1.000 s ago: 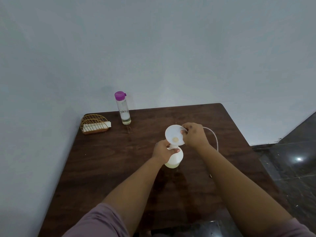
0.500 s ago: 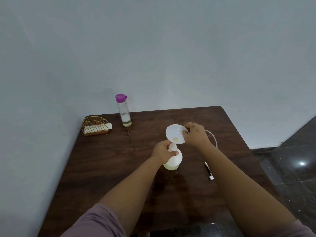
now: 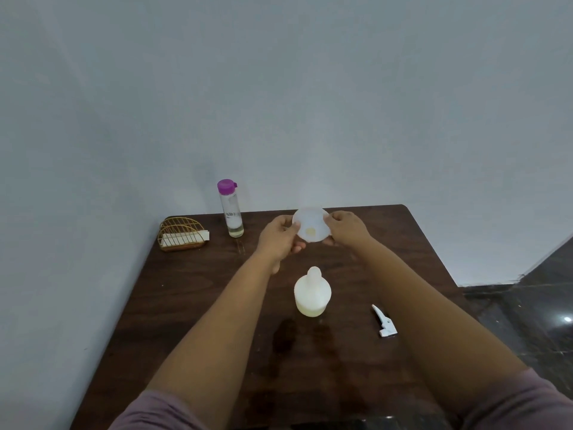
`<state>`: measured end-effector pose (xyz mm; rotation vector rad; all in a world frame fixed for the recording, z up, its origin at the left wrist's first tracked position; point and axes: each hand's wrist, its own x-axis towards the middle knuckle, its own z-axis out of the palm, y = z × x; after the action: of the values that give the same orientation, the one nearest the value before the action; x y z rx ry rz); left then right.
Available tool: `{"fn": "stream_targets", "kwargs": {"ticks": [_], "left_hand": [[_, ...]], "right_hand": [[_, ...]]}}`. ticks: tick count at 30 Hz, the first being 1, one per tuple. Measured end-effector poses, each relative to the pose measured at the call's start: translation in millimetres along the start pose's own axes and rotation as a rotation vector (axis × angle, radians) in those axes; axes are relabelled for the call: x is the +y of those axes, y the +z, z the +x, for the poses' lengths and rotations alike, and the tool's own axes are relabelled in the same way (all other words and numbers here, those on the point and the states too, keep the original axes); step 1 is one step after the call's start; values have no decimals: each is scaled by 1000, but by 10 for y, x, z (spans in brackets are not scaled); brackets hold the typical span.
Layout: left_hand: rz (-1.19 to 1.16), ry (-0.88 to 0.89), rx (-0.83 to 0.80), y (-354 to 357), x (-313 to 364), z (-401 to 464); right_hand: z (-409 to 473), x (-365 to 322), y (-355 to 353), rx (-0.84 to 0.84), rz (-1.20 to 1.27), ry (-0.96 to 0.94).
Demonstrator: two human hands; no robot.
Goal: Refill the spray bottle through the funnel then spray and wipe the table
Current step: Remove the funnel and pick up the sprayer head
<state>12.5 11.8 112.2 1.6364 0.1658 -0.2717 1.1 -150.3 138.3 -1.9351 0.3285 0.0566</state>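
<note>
Above the middle of the dark wooden table (image 3: 192,305), toward its far edge, both hands hold a white funnel (image 3: 311,224) in the air, its wide mouth turned toward the camera so that a yellowish spot shows at its centre. The left hand (image 3: 279,240) pinches the funnel's left rim with thumb on the front and fingers curled behind; the right hand (image 3: 347,228) grasps the right rim in the same way. Below them, near the table's centre and apart from both hands, the white spray bottle (image 3: 312,293) stands upright with its narrow neck uncovered and a pale yellowish liquid showing low in its body. The white spray trigger head (image 3: 384,322) lies on its side to the right of the bottle, nearer the table's right edge, partly behind the right forearm. By the far left corner sits a gold wire holder (image 3: 181,233) with white pieces in it, and just beside it, along the far edge, a clear bottle with a purple cap (image 3: 231,209) stands upright. Mauve sleeves (image 3: 161,411) show at the near edge.
</note>
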Motion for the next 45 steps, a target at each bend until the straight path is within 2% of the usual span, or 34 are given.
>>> {"fn": "stream_targets", "kwargs": {"ticks": [3,6,10,14,15,16,17,20,21,23,27,32,40,45], "left_hand": [[-11,86,148,-76,9,174],[-42,140,153,-202,87,420],[-60,78,49,-317,97,841],[-524,-115,-46,-384,43,1231],[-572,-138,-50,-394,20,1325],[-538,-149,-66,-395,-3,1420],[-410,-135,-88,-389,-41,1528],[185,8,-95,-358,-210,1749],[311,44,-90,-353,-284,1816],[430,79,-72,-339,-419,1927],[570,89,-10,-301,-581,2165],[605,74,-15,-263,-763,2416],[621,-41,-125,-276,-1013,2511],[613,-16,81,-273,-1032,2306]], "right_hand": [[232,-43,109,-99,261,38],[543,-105,231,-97,463,151],[987,-122,422,-63,410,262],[1438,-62,558,-40,418,305],[1527,-38,596,-39,420,320],[1612,-5,642,-38,412,326],[1699,45,692,-29,368,320],[1876,213,843,30,186,278],[1927,280,890,43,153,261],[2017,434,997,28,118,231],[2208,628,1212,-52,22,203],[2395,795,1373,-72,-88,169],[2428,978,1406,-193,-280,33],[2281,949,1278,-110,-290,16]]}}
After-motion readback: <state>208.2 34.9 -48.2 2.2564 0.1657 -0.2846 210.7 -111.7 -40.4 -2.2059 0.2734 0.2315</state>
